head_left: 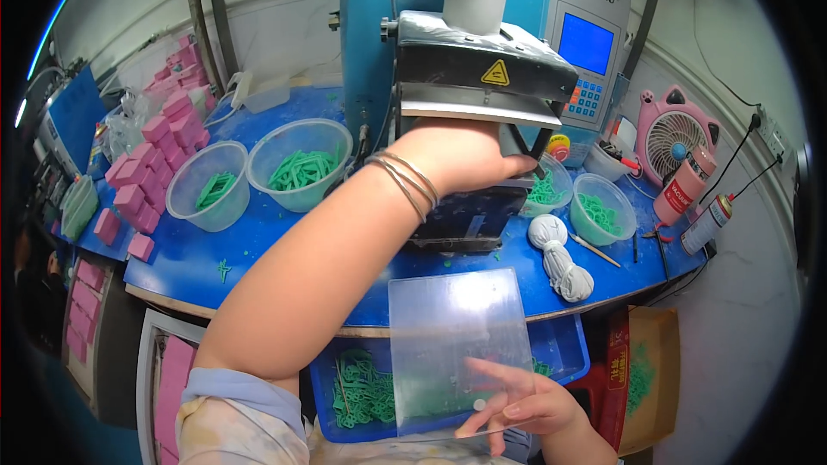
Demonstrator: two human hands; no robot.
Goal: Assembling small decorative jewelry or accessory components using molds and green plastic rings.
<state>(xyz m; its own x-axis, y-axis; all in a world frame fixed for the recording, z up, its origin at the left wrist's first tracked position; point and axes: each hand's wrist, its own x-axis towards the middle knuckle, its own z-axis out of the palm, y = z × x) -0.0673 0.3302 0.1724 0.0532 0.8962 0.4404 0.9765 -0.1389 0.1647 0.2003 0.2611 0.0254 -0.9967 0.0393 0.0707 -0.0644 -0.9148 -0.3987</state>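
Left hand (pixel 472 153): inside press (pixel 487 56), beneath upper plate; fingers mostly hidden, grip cannot be told. Right hand (pixel 538 409): fingers spread, clear sheet (pixel 448 327) pinched at lower right corner, above blue tray (pixel 562 343). Tray: green loops (pixel 362 392). Left of press: smaller bowl (pixel 207 217), larger bowl (pixel 297 199), green strips (pixel 301 170) in both. Right: front bowl (pixel 600 233), green pieces (pixel 597 211). Cardboard box (pixel 665 336): green scraps (pixel 639 383).

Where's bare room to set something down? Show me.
On the blue table: front left, between left bowl, pink blocks and left forearm, barring green scraps; a smaller strip before the wooden stick, beside the white bundle. Crowded: right of the press, with two bowls.
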